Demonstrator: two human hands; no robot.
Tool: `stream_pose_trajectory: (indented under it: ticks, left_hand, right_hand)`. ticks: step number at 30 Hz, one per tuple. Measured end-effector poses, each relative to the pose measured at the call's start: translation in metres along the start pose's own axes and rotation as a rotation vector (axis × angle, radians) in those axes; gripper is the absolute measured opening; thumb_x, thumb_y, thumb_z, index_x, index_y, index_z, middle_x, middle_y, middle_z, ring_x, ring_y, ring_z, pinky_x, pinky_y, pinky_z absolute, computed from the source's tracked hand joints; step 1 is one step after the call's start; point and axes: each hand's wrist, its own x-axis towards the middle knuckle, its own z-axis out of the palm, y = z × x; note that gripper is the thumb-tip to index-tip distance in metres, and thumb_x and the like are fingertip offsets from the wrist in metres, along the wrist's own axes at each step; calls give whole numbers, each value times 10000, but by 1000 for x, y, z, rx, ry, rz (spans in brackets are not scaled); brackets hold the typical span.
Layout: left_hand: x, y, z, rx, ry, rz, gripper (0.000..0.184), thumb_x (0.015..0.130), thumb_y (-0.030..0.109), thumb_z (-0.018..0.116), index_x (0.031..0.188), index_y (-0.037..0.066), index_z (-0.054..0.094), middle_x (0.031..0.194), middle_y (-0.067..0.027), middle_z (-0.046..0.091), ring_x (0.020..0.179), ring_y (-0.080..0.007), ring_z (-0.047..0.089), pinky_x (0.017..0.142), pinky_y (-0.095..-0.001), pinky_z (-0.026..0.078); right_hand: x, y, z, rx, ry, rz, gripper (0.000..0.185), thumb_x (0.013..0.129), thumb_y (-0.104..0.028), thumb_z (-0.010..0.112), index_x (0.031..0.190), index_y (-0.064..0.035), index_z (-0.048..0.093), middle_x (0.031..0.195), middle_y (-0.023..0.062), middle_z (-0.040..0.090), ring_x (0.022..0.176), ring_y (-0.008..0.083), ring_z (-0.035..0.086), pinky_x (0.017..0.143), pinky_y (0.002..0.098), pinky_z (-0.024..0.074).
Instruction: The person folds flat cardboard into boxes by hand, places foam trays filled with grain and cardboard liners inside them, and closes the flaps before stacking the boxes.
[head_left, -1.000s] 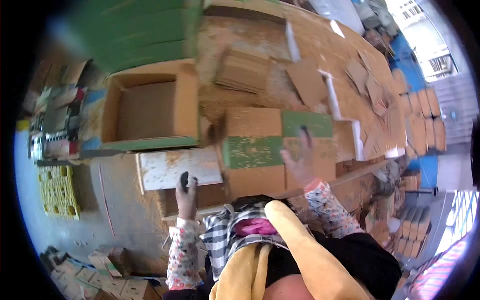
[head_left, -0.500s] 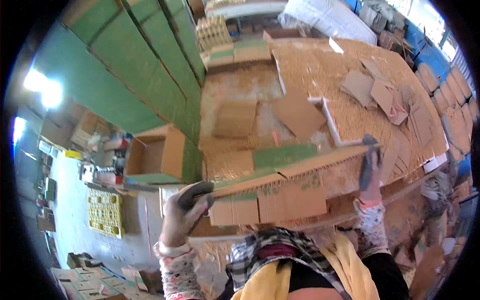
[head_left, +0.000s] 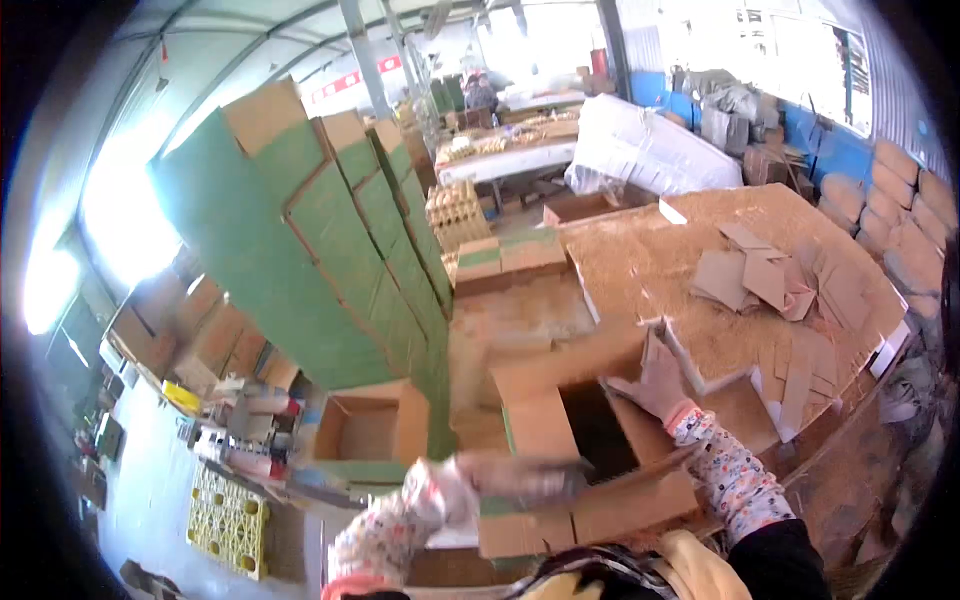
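Observation:
An open cardboard box [head_left: 535,420] with green parts stands on the work surface in front of me, its flaps spread and its inside dark. My right hand [head_left: 655,380], in a glove, is at the box's right far side with thumb and fingers apart, touching a flap. Smeared by motion, my left hand [head_left: 520,477] is over the near left part of the box; its fingers cannot be made out. Below it lie the near flaps [head_left: 600,515].
A tall stack of green boxes [head_left: 300,270] rises at the left, with another open box [head_left: 370,430] at its foot. Cardboard pieces [head_left: 765,275] lie on the sawdust-covered table [head_left: 640,250]. A yellow pallet [head_left: 228,520] is on the floor, lower left.
The view has tilted up. The cardboard held between both hands half a second ago is no longer stretched between them, and a box with a dark opening now shows. My hands are closer together.

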Motion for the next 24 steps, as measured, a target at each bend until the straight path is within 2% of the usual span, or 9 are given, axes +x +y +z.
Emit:
stream_pose_trajectory:
  ticks: [2,4,6,10,13,15,17,22,24]
  left_hand:
    - [-19,8,25,17,300,162,680,859,500,508,1297,6,345,1253,-188,463,1112,-299,479,924,-423,392]
    - [-17,-15,33,-829,456,-150,769,809,435,627,1331,-4,271,1299,-213,389,1185,-308,399,1025,-413,312]
    - [-4,-32,42,418,938,-595,864,666,310,764,1319,7,286,1259,-235,362,1157,-374,382,984,-444,319]
    - [7,-21,49,458,1167,-285,904,642,447,733,1305,-5,316,1275,-236,349,1174,-391,347,1007,-518,236]
    - [-11,-14,61,564,1255,-265,963,654,608,633,1304,-33,327,1352,-240,297,1265,-376,270,1019,-614,123]
    - [-6,-36,82,583,1067,-555,1008,665,637,618,1339,-29,275,1368,-239,292,1262,-380,292,1012,-603,187]
    - [-16,-14,73,-317,891,-1038,955,725,498,672,1354,-62,222,1351,-226,323,1238,-362,356,1038,-436,278]
    - [-13,15,66,-771,1007,-287,906,742,479,680,1335,-47,241,1328,-276,346,1252,-336,355,1028,-383,313]
    - [-19,-9,99,151,1164,-76,655,768,406,667,1250,40,415,1316,-261,369,1265,-332,340,1038,-396,293]
  right_hand:
    - [3,25,5,-149,-135,-107,873,662,-481,720,1310,-24,355,1304,183,400,1225,286,361,1032,359,253]
    - [23,46,-8,59,-201,-398,832,670,-467,732,1283,-6,409,1329,151,419,1199,259,425,963,325,365]
    - [68,40,-49,692,-1081,22,669,772,-427,661,1236,11,460,1235,101,524,1074,168,522,893,296,425]
    - [67,-15,-82,495,-791,86,608,817,-472,562,1216,-18,495,1103,104,598,1071,212,516,887,324,437]
    - [-42,20,-43,-515,-558,-922,917,752,-624,478,1370,15,255,1381,271,258,1291,386,246,1083,505,100]
    - [-65,6,-53,-45,-562,-673,858,800,-629,409,1378,-12,259,1419,225,240,1324,359,205,1090,492,88]
    - [-70,15,-33,408,-403,-519,788,829,-574,415,1377,-26,269,1424,201,244,1321,334,216,1090,460,110]
    - [-51,62,30,361,-801,10,693,845,-441,461,1384,-54,261,1401,164,285,1272,279,296,1042,413,220]
    - [-57,74,32,453,-816,60,663,851,-387,480,1387,-65,258,1392,150,301,1252,257,328,1023,394,264]
